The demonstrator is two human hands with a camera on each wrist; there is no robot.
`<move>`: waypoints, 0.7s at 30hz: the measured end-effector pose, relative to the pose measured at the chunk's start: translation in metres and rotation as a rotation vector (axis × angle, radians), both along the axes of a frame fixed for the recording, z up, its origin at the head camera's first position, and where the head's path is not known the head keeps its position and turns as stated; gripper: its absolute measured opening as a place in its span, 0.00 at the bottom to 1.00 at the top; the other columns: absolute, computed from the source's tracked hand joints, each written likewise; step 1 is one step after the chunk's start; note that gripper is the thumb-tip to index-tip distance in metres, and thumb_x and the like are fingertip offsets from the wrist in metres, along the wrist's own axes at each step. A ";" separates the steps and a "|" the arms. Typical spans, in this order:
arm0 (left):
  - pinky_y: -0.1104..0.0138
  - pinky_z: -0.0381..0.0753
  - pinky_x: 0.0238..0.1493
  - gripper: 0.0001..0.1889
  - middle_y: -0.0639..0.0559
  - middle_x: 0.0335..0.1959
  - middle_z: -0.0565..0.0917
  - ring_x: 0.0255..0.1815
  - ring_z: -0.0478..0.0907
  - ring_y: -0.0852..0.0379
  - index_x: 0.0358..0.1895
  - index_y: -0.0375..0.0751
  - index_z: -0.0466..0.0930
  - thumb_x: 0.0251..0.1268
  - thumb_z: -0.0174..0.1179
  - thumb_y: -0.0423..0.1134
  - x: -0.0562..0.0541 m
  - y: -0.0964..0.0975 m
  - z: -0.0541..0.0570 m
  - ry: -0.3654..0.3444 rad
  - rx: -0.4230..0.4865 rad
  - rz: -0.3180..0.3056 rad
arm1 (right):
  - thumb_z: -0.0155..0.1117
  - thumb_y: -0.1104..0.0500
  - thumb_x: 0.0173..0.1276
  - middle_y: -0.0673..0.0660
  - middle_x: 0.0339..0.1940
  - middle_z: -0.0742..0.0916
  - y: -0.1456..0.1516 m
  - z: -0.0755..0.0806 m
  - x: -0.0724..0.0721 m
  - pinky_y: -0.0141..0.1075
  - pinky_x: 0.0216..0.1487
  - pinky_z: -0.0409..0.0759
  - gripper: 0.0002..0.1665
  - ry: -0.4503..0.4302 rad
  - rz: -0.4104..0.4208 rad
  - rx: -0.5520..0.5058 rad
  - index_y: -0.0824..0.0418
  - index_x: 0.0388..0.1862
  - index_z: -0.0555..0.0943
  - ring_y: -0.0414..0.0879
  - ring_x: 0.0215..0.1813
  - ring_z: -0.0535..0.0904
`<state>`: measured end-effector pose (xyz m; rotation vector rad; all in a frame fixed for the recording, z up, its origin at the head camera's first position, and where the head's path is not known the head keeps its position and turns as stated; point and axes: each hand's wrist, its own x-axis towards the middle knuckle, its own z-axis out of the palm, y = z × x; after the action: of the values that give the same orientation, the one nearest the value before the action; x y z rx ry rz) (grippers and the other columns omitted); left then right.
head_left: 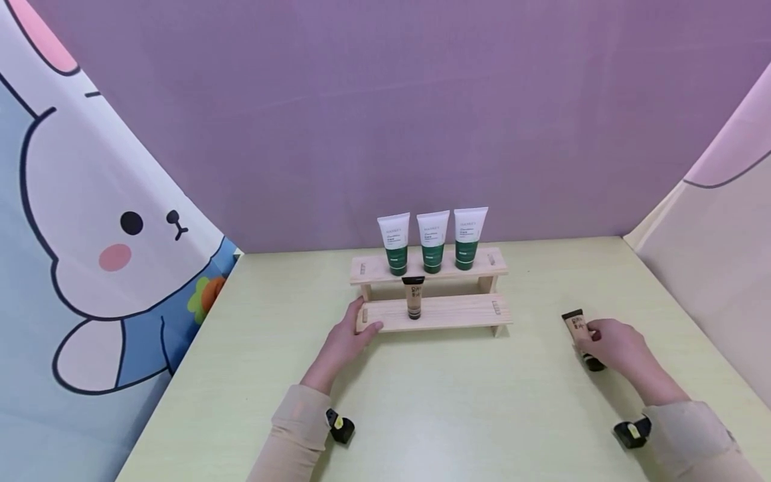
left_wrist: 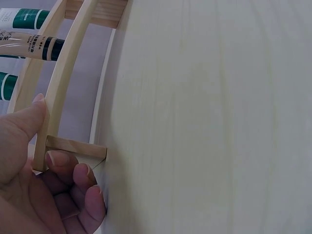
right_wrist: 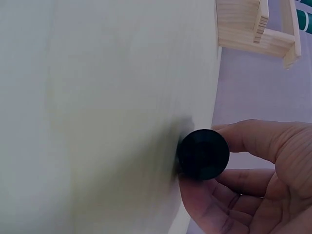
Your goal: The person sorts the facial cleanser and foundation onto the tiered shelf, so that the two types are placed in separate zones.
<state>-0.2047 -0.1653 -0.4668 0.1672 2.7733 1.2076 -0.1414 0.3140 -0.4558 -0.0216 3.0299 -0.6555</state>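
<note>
A two-step wooden rack (head_left: 446, 314) stands near the back of the table. My left hand (head_left: 351, 333) grips the left end of its lower step, thumb on top and fingers curled below, as the left wrist view shows. On that step a small beige tube (head_left: 413, 298) with black ends stands upright. Over at the right, my right hand (head_left: 617, 345) pinches a second beige tube (head_left: 576, 326) between thumb and fingers. That tube is tilted, low over the table; its round black cap (right_wrist: 204, 154) faces the right wrist camera.
Three white-and-green tubes (head_left: 432, 242) stand in a row on the upper step. The pale wooden table (head_left: 458, 408) ends at a purple backdrop (head_left: 385, 120). A cloth with a cartoon rabbit (head_left: 120, 234) hangs along the left side.
</note>
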 end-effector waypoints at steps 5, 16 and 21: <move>0.44 0.71 0.57 0.40 0.33 0.63 0.74 0.60 0.73 0.37 0.77 0.53 0.51 0.67 0.56 0.60 0.000 0.000 -0.001 0.002 0.001 0.000 | 0.64 0.57 0.64 0.68 0.33 0.84 -0.002 0.000 0.002 0.53 0.36 0.76 0.26 -0.002 -0.011 -0.002 0.81 0.49 0.76 0.59 0.34 0.80; 0.44 0.70 0.58 0.41 0.32 0.65 0.72 0.62 0.72 0.35 0.77 0.52 0.50 0.67 0.56 0.61 0.001 -0.001 0.000 0.000 0.009 -0.001 | 0.66 0.57 0.63 0.65 0.34 0.86 -0.018 0.009 0.006 0.44 0.29 0.76 0.29 0.054 -0.021 -0.089 0.79 0.54 0.73 0.52 0.31 0.81; 0.44 0.70 0.58 0.41 0.32 0.65 0.72 0.62 0.72 0.35 0.77 0.52 0.50 0.67 0.56 0.61 0.000 -0.001 0.000 0.003 0.009 -0.008 | 0.66 0.57 0.65 0.65 0.35 0.85 -0.029 0.015 0.007 0.39 0.26 0.75 0.29 0.087 -0.007 -0.144 0.78 0.56 0.73 0.48 0.30 0.80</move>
<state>-0.2045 -0.1664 -0.4673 0.1806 2.7679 1.2187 -0.1340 0.2849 -0.4406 -0.0449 3.0595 -0.8949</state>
